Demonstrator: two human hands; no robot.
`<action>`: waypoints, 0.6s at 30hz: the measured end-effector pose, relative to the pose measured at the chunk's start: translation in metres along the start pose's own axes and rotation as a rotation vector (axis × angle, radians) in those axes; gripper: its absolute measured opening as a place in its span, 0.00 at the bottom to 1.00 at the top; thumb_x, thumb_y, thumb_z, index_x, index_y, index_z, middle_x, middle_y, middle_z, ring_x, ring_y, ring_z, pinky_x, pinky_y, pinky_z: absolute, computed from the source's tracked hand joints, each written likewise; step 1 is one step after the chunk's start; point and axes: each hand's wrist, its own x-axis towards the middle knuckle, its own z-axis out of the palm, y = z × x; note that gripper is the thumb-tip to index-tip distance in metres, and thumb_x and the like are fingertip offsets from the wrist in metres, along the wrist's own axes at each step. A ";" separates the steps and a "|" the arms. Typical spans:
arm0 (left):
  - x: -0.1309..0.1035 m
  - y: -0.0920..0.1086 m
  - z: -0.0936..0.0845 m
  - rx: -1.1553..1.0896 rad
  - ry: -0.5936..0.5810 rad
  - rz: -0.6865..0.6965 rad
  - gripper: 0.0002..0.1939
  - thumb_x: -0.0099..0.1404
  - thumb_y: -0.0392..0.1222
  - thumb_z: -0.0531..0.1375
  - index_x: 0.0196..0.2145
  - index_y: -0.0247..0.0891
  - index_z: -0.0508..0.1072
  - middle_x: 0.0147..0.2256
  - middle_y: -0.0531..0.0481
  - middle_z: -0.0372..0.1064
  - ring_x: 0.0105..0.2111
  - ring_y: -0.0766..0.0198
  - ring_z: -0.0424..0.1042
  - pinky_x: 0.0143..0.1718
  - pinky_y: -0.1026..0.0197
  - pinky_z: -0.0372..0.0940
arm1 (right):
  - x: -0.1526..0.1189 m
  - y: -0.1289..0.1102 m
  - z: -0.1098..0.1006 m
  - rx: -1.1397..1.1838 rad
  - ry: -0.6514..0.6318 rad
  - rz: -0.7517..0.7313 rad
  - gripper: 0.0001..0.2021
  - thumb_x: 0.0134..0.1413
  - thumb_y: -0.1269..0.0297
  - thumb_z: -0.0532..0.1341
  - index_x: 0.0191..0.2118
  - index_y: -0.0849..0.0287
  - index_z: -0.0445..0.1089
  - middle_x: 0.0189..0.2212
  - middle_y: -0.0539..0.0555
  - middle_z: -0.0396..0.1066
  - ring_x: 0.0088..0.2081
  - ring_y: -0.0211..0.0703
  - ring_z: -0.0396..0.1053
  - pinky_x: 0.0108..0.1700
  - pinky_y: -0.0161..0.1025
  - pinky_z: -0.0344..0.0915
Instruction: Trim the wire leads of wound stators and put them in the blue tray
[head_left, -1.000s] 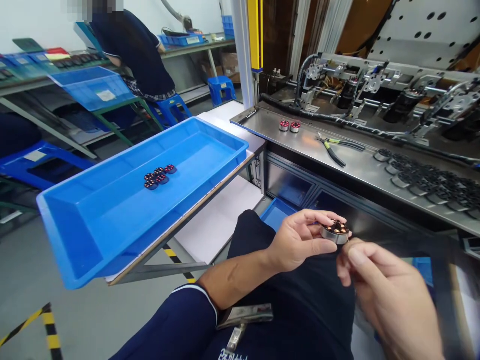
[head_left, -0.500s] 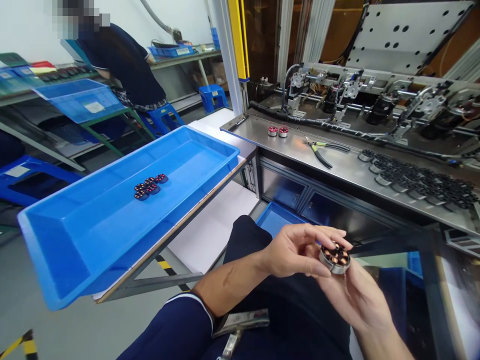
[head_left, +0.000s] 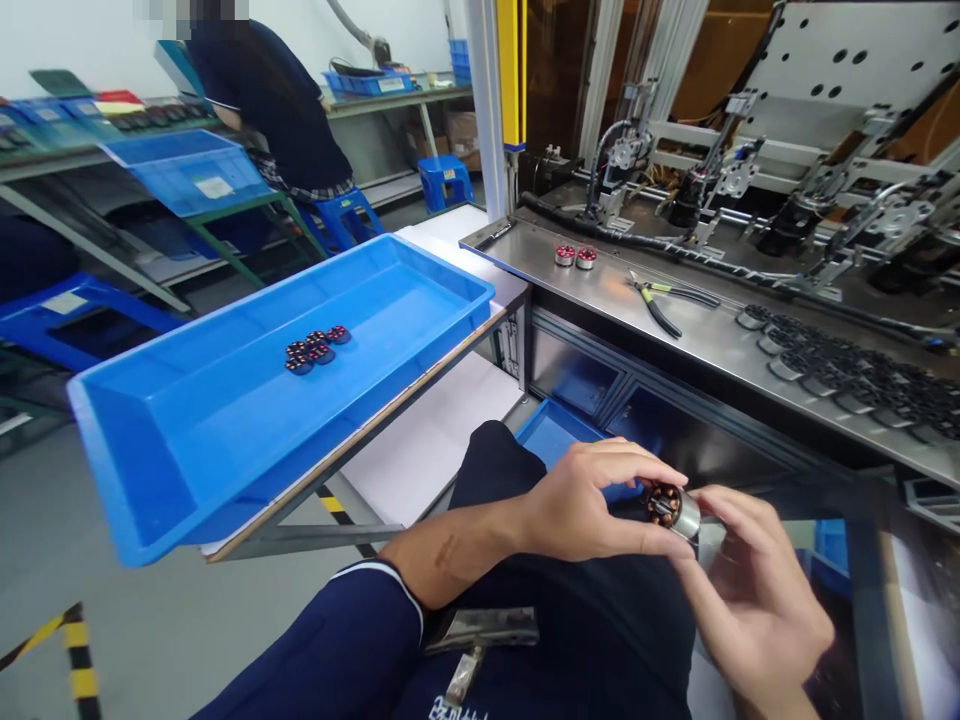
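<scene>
Between my two hands, above my lap, is a round metal motor part (head_left: pixel 674 510) with copper windings, turned on its side. My left hand (head_left: pixel 592 500) pinches it with thumb and fingers from the left. The fingertips of my right hand (head_left: pixel 757 580) hold its right side. Several similar dark parts (head_left: pixel 318 347) with copper and red lie in the blue tray (head_left: pixel 225 440). On the metal worktop (head_left: pixel 600 290) stand two red-topped motor parts (head_left: pixel 575 257), green-handled pliers (head_left: pixel 664 300) and a cluster of many black round parts (head_left: pixel 862 370) at the right.
Behind the worktop is a machine (head_left: pixel 720 180) with clamps and cables. A yellow post (head_left: pixel 512 75) rises at its left corner. A seated person (head_left: pixel 277 110) faces a back bench among blue bins. Another blue tray (head_left: pixel 551 435) sits low beyond my knee.
The motor part has been tilted from lying level onto its side, its windings now facing left. My right hand has turned, its fingers now at the part's right side. The camera view has shifted slightly.
</scene>
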 end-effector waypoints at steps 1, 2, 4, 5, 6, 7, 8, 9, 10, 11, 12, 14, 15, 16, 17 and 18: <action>0.000 -0.001 0.000 0.025 0.015 0.035 0.25 0.58 0.53 0.72 0.46 0.31 0.80 0.42 0.37 0.81 0.43 0.56 0.79 0.49 0.57 0.72 | 0.000 -0.001 -0.002 0.048 -0.010 0.042 0.26 0.55 0.78 0.67 0.58 0.55 0.71 0.48 0.59 0.71 0.48 0.50 0.70 0.47 0.46 0.69; 0.000 -0.003 -0.001 0.051 0.034 0.073 0.25 0.58 0.52 0.72 0.46 0.31 0.80 0.42 0.38 0.81 0.44 0.56 0.79 0.50 0.56 0.71 | 0.001 -0.003 -0.004 0.091 -0.018 0.073 0.22 0.55 0.78 0.67 0.55 0.56 0.72 0.46 0.59 0.70 0.47 0.49 0.70 0.46 0.44 0.69; 0.000 -0.005 -0.003 0.095 0.068 0.143 0.24 0.57 0.52 0.73 0.46 0.32 0.80 0.42 0.38 0.82 0.43 0.57 0.79 0.50 0.56 0.72 | 0.003 -0.005 -0.008 0.151 -0.036 0.096 0.14 0.56 0.78 0.66 0.46 0.57 0.74 0.41 0.56 0.70 0.44 0.45 0.70 0.42 0.40 0.69; 0.000 -0.006 -0.003 0.106 0.077 0.167 0.24 0.57 0.51 0.73 0.45 0.32 0.80 0.42 0.39 0.81 0.43 0.57 0.79 0.49 0.57 0.72 | 0.003 -0.006 -0.009 0.171 -0.046 0.107 0.11 0.57 0.79 0.65 0.42 0.57 0.74 0.38 0.55 0.70 0.42 0.43 0.70 0.41 0.38 0.68; 0.000 -0.007 -0.003 0.107 0.083 0.181 0.24 0.56 0.50 0.74 0.45 0.32 0.80 0.41 0.39 0.81 0.42 0.58 0.79 0.48 0.57 0.72 | 0.004 -0.007 -0.010 0.188 -0.053 0.130 0.09 0.57 0.78 0.65 0.39 0.57 0.74 0.36 0.54 0.70 0.41 0.42 0.70 0.39 0.37 0.68; -0.001 -0.008 -0.003 0.094 0.086 0.180 0.24 0.56 0.50 0.74 0.45 0.32 0.80 0.41 0.39 0.81 0.41 0.58 0.79 0.47 0.57 0.73 | 0.004 -0.008 -0.011 0.209 -0.050 0.169 0.07 0.58 0.78 0.65 0.37 0.57 0.74 0.35 0.54 0.70 0.40 0.42 0.70 0.39 0.37 0.68; -0.002 -0.009 -0.002 0.067 0.088 0.166 0.23 0.55 0.49 0.74 0.44 0.32 0.80 0.41 0.40 0.80 0.40 0.60 0.78 0.45 0.58 0.74 | 0.004 -0.009 -0.010 0.237 -0.028 0.221 0.06 0.59 0.76 0.65 0.35 0.57 0.73 0.35 0.54 0.70 0.40 0.42 0.70 0.38 0.37 0.67; -0.003 -0.009 0.000 0.019 0.091 0.140 0.23 0.55 0.48 0.75 0.44 0.32 0.80 0.42 0.40 0.80 0.38 0.61 0.77 0.41 0.60 0.74 | 0.003 -0.011 -0.009 0.275 0.010 0.285 0.05 0.60 0.74 0.65 0.34 0.57 0.73 0.34 0.54 0.70 0.40 0.42 0.70 0.38 0.37 0.67; -0.004 -0.010 0.002 -0.048 0.090 0.102 0.23 0.55 0.47 0.75 0.44 0.32 0.80 0.42 0.40 0.79 0.35 0.64 0.76 0.38 0.61 0.74 | 0.002 -0.011 -0.007 0.323 0.058 0.356 0.06 0.61 0.71 0.65 0.32 0.57 0.72 0.34 0.53 0.69 0.39 0.42 0.69 0.38 0.37 0.67; -0.005 -0.010 0.003 -0.127 0.085 0.057 0.23 0.55 0.46 0.75 0.44 0.32 0.80 0.43 0.40 0.78 0.33 0.66 0.76 0.35 0.63 0.74 | 0.001 -0.012 -0.004 0.376 0.109 0.427 0.07 0.61 0.69 0.66 0.31 0.57 0.72 0.33 0.53 0.69 0.38 0.42 0.69 0.37 0.37 0.67; -0.006 -0.010 0.005 -0.207 0.076 0.013 0.22 0.55 0.45 0.75 0.45 0.31 0.79 0.45 0.39 0.77 0.31 0.67 0.75 0.33 0.64 0.74 | 0.000 -0.011 -0.002 0.428 0.155 0.495 0.09 0.61 0.66 0.66 0.29 0.58 0.71 0.32 0.53 0.69 0.37 0.41 0.69 0.37 0.37 0.67; -0.007 -0.009 0.007 -0.304 0.060 -0.029 0.22 0.57 0.43 0.73 0.46 0.30 0.78 0.46 0.38 0.75 0.32 0.67 0.76 0.33 0.64 0.75 | -0.003 -0.007 0.001 0.509 0.199 0.608 0.12 0.59 0.62 0.68 0.26 0.58 0.70 0.30 0.52 0.68 0.34 0.41 0.68 0.36 0.38 0.67; -0.007 -0.009 0.008 -0.291 0.062 -0.010 0.21 0.58 0.42 0.73 0.46 0.30 0.77 0.46 0.37 0.75 0.34 0.65 0.77 0.34 0.63 0.76 | -0.004 -0.003 0.001 0.538 0.197 0.654 0.12 0.58 0.61 0.69 0.26 0.58 0.70 0.29 0.52 0.68 0.33 0.41 0.68 0.35 0.38 0.68; -0.007 -0.008 0.007 -0.231 0.070 0.036 0.19 0.59 0.41 0.72 0.46 0.30 0.77 0.46 0.37 0.76 0.36 0.62 0.78 0.35 0.63 0.76 | -0.005 0.001 0.000 0.554 0.194 0.686 0.11 0.58 0.60 0.69 0.27 0.58 0.72 0.29 0.53 0.68 0.33 0.41 0.68 0.35 0.39 0.68; -0.007 -0.007 0.006 -0.135 0.085 0.100 0.17 0.59 0.40 0.70 0.45 0.31 0.77 0.46 0.36 0.76 0.39 0.60 0.79 0.37 0.62 0.77 | -0.005 0.004 -0.004 0.551 0.201 0.694 0.10 0.59 0.58 0.68 0.30 0.57 0.74 0.31 0.53 0.70 0.33 0.42 0.69 0.37 0.40 0.68; -0.006 -0.006 0.006 -0.020 0.097 0.172 0.15 0.60 0.38 0.69 0.45 0.31 0.77 0.46 0.36 0.77 0.42 0.58 0.80 0.40 0.62 0.77 | -0.005 0.006 -0.008 0.514 0.219 0.670 0.09 0.60 0.58 0.66 0.34 0.57 0.76 0.33 0.54 0.71 0.36 0.44 0.71 0.39 0.41 0.69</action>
